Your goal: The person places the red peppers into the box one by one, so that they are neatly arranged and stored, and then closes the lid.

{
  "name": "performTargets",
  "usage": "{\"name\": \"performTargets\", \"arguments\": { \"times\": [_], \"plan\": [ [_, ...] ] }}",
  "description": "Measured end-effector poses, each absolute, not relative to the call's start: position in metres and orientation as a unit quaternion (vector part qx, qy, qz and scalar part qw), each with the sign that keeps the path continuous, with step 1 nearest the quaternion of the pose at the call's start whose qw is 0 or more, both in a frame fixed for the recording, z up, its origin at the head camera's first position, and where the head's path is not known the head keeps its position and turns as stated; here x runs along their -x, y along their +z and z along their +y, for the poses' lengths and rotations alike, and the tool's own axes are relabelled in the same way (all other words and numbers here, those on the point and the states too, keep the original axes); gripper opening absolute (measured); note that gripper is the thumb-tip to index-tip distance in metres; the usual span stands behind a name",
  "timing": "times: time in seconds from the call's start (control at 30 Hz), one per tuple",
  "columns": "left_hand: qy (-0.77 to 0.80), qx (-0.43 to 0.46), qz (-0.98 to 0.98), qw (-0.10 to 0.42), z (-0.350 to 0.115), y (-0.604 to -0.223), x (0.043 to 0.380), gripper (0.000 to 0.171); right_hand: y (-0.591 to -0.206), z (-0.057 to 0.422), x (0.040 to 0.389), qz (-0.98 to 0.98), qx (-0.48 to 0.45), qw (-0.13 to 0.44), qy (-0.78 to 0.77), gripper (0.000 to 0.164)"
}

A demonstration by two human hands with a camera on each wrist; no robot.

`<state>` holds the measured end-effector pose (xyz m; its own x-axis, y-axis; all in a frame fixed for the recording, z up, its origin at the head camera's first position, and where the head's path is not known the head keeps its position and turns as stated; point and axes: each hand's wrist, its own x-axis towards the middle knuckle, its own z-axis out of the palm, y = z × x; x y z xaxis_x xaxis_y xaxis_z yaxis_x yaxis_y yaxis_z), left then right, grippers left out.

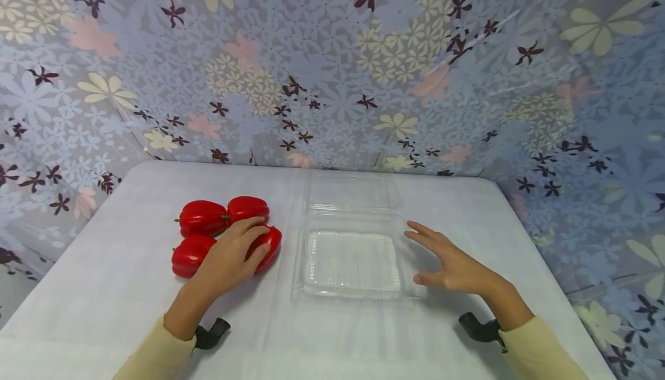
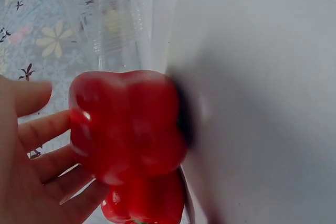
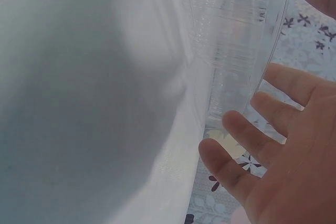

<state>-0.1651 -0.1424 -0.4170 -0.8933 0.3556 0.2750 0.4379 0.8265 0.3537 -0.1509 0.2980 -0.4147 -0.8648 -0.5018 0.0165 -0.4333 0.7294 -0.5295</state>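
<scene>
My left hand point(image 1: 236, 253) reaches over the nearest-right red bell pepper point(image 1: 269, 248), its fingers spread along the top. In the left wrist view the thumb stands apart from that bell pepper point(image 2: 126, 124), while the fingers lie at its side; whether they press on it I cannot tell. Three more red bell peppers lie close by: one at the back left point(image 1: 201, 217), one at the back right point(image 1: 248, 209) and one at the front left point(image 1: 191, 256). Beside the right edge of a clear plastic clamshell box point(image 1: 353, 296), my right hand point(image 1: 454, 264) hovers with fingers apart, holding nothing.
The box lies with its clear lid point(image 1: 350, 192) folded back toward the wall. A white cloth covers the table point(image 1: 119, 310). Flower-patterned covering point(image 1: 322, 79) rises behind the table and along its sides. Dark curved mounts point(image 1: 212, 334) sit at both wrists.
</scene>
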Motion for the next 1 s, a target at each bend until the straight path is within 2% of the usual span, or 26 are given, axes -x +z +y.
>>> {"name": "performTargets", "arguments": {
  "times": [0.37,0.63,0.8,1.0],
  "plan": [
    [-0.178,0.198,-0.962,0.067,-0.1414,-0.4118,0.1672,0.084,-0.4121,0.2950,0.1520,0.926,0.258,0.053,-0.269,0.078],
    [-0.200,0.207,-0.957,0.025,-0.1406,-0.4154,0.1653,0.087,-0.4161,0.2975,0.1478,0.928,0.249,0.062,-0.270,0.082],
    [-0.208,0.216,-0.953,0.031,-0.1439,-0.4150,0.1683,0.087,-0.4162,0.2982,0.1509,0.926,0.258,0.058,-0.269,0.081],
    [-0.210,0.217,-0.953,0.024,-0.1471,-0.4115,0.1714,0.084,-0.4121,0.2967,0.1538,0.920,0.248,0.093,-0.287,0.082]
  ]
}}
